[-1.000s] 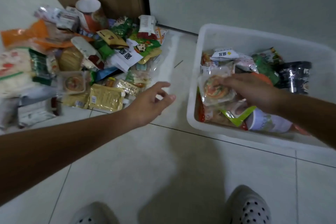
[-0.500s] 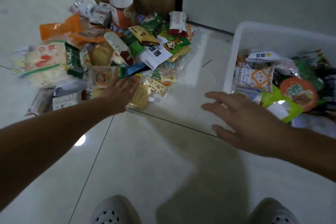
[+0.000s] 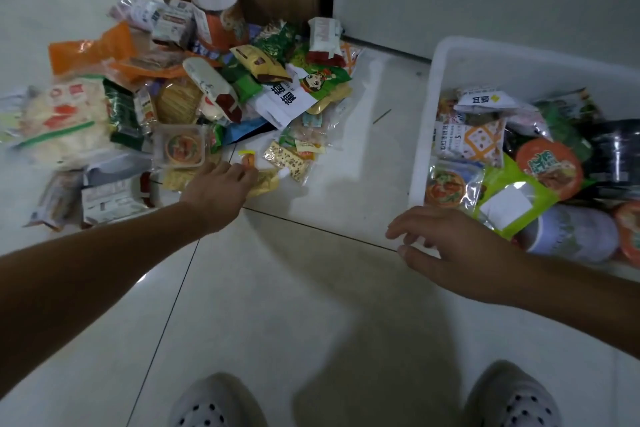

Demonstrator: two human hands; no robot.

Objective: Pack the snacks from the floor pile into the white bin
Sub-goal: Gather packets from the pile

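both hands are between trips. the left hand (image 3: pixel 221 191) reaches down onto the near edge of the pile (image 3: pixel 180 104) on the floor (image 3: pixel 311 288), fingertips on a flat yellow packet (image 3: pixel 266 182); whether they have pinched it yet i cannot tell. the right hand (image 3: pixel 450 246) hangs empty with loosely spread fingers just outside the near left corner of the white bin (image 3: pixel 519 69), which is already well filled.

this looks like the picking step. the next move likely calls for a firm grip on the slippery packet, then a lift across to the bin.

a second ago the right hand was inside the bin on a clear round-print pack (image 3: pixel 446 185), which now lies there alone, and the left hand was in mid-air short of the pile. half a second ago it was just arriving.
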